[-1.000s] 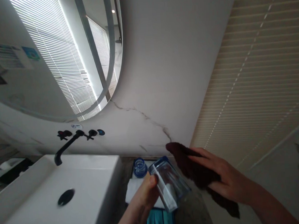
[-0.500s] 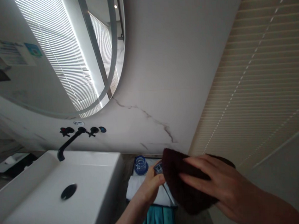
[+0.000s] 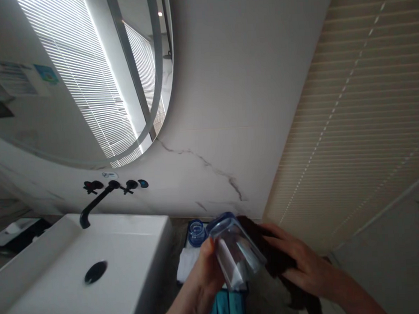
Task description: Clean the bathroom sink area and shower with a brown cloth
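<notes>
Left hand (image 3: 209, 268), right hand (image 3: 301, 260) and both forearms (image 3: 355, 290) bare; faint lines, perhaps tendons, mark the left wrist (image 3: 201, 291)

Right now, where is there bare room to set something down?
Bare floor in the sink around the drain; a counter patch between the teal items and dark cloth, as seen; a narrow strip between sink and white cloth. Crowded: blue glass, white cloth and teal items, close together beneath the held glass.

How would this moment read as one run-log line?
left hand: holds clear container | right hand: holds dark cloth beside container | nearby: white sink, black faucet
</notes>
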Demonstrator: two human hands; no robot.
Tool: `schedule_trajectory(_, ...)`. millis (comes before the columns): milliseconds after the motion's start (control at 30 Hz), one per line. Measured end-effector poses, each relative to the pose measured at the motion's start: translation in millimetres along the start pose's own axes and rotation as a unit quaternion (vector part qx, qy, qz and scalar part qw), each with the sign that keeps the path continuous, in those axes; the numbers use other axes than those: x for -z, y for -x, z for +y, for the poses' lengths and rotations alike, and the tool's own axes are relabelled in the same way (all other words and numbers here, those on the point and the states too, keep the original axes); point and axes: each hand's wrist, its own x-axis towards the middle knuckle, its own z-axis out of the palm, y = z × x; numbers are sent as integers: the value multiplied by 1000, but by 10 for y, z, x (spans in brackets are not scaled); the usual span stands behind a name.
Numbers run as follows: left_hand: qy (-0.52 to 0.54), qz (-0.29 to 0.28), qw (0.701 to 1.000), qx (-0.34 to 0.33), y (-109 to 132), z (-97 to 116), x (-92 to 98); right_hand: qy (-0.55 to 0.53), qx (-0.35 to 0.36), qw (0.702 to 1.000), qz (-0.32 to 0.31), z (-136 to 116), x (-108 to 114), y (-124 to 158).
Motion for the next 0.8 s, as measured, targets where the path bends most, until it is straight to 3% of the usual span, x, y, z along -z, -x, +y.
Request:
schedule_trajectory(200, 68, 126, 990, -9, -156, 77, -155, -17, 6, 993, 119, 163, -134, 71)
schedule_trajectory(300, 51, 133, 990, -21, -250, 19, -167, -25, -31, 985, 168, 118, -245, 23)
schedule_trajectory(467, -39, 116, 990, -70, -390, -158, -149, -81, -103, 967, 217, 9, -670, -50)
schedule_trajectory(600, -142, 155, 971, -117, -431, -202, -56, -204, -178, 932, 241, -110, -859, -43)
schedule_trajectory(733, -234, 179, 945, -141, -417, -185, 83, -359, -219, 891, 173, -293, -757, 30)
schedule_trajectory(800, -250, 180, 941, -141, -400, -170, 123, -412, -277, 846, 196, -337, -703, 109)
